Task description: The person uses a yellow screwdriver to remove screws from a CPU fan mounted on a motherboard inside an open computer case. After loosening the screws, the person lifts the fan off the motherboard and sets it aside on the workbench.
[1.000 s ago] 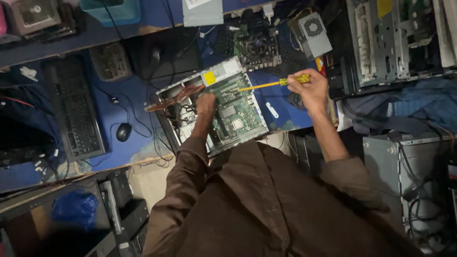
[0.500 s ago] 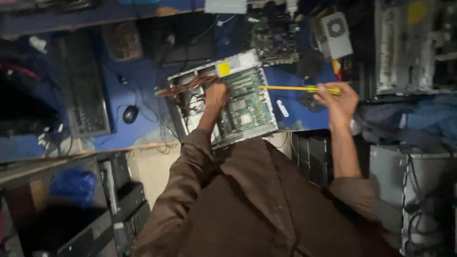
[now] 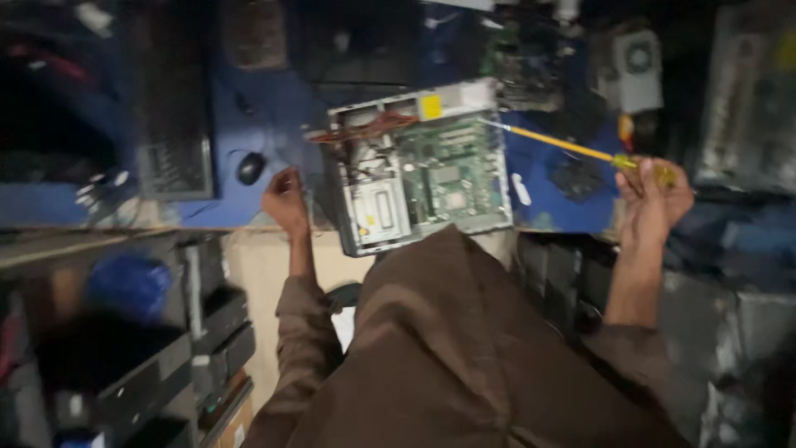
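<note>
Centrally placed: an open grey metal desktop computer case (image 3: pixel 419 170), lying flat on its side on the blue-topped workbench (image 3: pixel 265 108), its green circuit board and a bundle of red and orange wires exposed to view.

Right hand (image 3: pixel 652 195) — closed around the yellow-and-green handle of a long yellow-shafted screwdriver (image 3: pixel 572 149). Long axis of the tool: slanting up and to the left from the fist, the tip reaching the case's upper right corner, at or just over the rim; contact cannot be confirmed through the blur. The case lies to the left of this hand, a clear stretch of bench between the two, bridged only by the shaft.

Left hand (image 3: pixel 286 199) — holds nothing; fingers loosely curled, neither spread wide nor fisted, resting at the front edge of the bench. The case lies just to its right, close beside but not visibly touched. This is the nearer hand to the case body; the right reaches it only through the tool.

Surroundings, itemised:
- small black computer mouse (image 3: pixel 250 168), up and left of the left hand, near it.
- dark keyboard (image 3: pixel 172 124), further left, lying lengthwise away from the viewer.
- pale grey boxed fan unit (image 3: pixel 638 70), above the right hand, well apart from the case.
- brown long-sleeved garment (image 3: pixel 464 365), filling the lower frame.
</note>
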